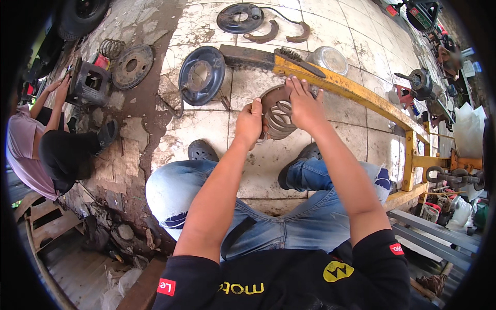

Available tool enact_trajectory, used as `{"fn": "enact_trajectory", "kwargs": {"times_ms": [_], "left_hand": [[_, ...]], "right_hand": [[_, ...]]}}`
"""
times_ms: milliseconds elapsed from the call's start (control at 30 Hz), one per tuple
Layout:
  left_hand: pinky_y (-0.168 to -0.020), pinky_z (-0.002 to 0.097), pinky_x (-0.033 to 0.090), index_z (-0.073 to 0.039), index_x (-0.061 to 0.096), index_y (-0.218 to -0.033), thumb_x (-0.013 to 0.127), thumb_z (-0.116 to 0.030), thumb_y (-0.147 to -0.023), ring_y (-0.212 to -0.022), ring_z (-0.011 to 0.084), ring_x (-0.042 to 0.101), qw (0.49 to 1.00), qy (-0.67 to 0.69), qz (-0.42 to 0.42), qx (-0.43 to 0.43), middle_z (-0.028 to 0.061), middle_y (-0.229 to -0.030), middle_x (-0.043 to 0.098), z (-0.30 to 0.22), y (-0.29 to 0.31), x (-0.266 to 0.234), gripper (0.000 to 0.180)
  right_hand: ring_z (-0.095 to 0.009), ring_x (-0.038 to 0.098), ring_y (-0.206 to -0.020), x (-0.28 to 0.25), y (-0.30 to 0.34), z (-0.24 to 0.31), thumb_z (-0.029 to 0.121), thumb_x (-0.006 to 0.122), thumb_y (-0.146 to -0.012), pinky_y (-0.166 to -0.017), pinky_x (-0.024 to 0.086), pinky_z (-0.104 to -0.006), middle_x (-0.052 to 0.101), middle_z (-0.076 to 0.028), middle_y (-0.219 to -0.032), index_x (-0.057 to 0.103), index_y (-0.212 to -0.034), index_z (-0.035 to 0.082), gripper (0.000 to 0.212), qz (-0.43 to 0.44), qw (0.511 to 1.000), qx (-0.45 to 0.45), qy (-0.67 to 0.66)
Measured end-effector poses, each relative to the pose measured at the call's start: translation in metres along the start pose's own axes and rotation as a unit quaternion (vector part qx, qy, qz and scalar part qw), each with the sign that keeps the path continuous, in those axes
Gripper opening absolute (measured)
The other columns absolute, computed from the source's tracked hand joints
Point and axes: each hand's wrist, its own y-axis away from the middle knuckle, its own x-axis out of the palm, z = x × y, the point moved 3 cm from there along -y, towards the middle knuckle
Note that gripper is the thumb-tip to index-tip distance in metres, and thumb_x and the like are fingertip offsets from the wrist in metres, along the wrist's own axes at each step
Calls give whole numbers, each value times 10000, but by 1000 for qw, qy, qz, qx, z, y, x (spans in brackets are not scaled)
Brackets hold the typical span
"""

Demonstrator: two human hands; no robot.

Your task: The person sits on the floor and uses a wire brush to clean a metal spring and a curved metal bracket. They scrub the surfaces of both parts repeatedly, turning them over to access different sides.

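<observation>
A round slotted metal plate [279, 112] is being held over the tiled floor [206, 129], beside the yellow beam [351, 90]; its edge is being gripped by the closed left hand [249, 123], its face being pressed by the flattened right hand [305, 106].

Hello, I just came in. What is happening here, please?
A person sits low over a tiled floor and holds a round slotted metal plate with both hands: the left hand grips its left edge, the right hand lies flat on top. In front lie a wire brush on a yellow metal frame, a dark backing plate and two curved brake shoes. At the left, another person crouches and touches a dark engine block.
</observation>
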Motion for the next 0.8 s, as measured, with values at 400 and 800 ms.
{"fn": "enact_trajectory", "kwargs": {"times_ms": [400, 800], "left_hand": [[-473, 357, 564, -30, 520, -1108, 425, -501, -1006, -532, 129, 524, 999, 43, 9, -16, 47, -730, 513, -1, 1, -8, 491], [-468, 339, 560, -24, 511, -1119, 431, -501, -1004, -519, 119, 517, 1000, 10, 21, 0, 38, -720, 509, 0, 4, -1, 497]], "right_hand": [[-307, 219, -1475, 15, 18, -21, 83, 489, -885, -1131, 159, -682, 206, -88, -1608, 203, -1530, 91, 705, 10, 999, 44, 8], [-363, 298, -1435, 21, 27, -41, 87, 520, -871, -1079, 246, -701, 342, -84, -1550, 276, -1495, 117, 671, -34, 995, 78, -51]]}}
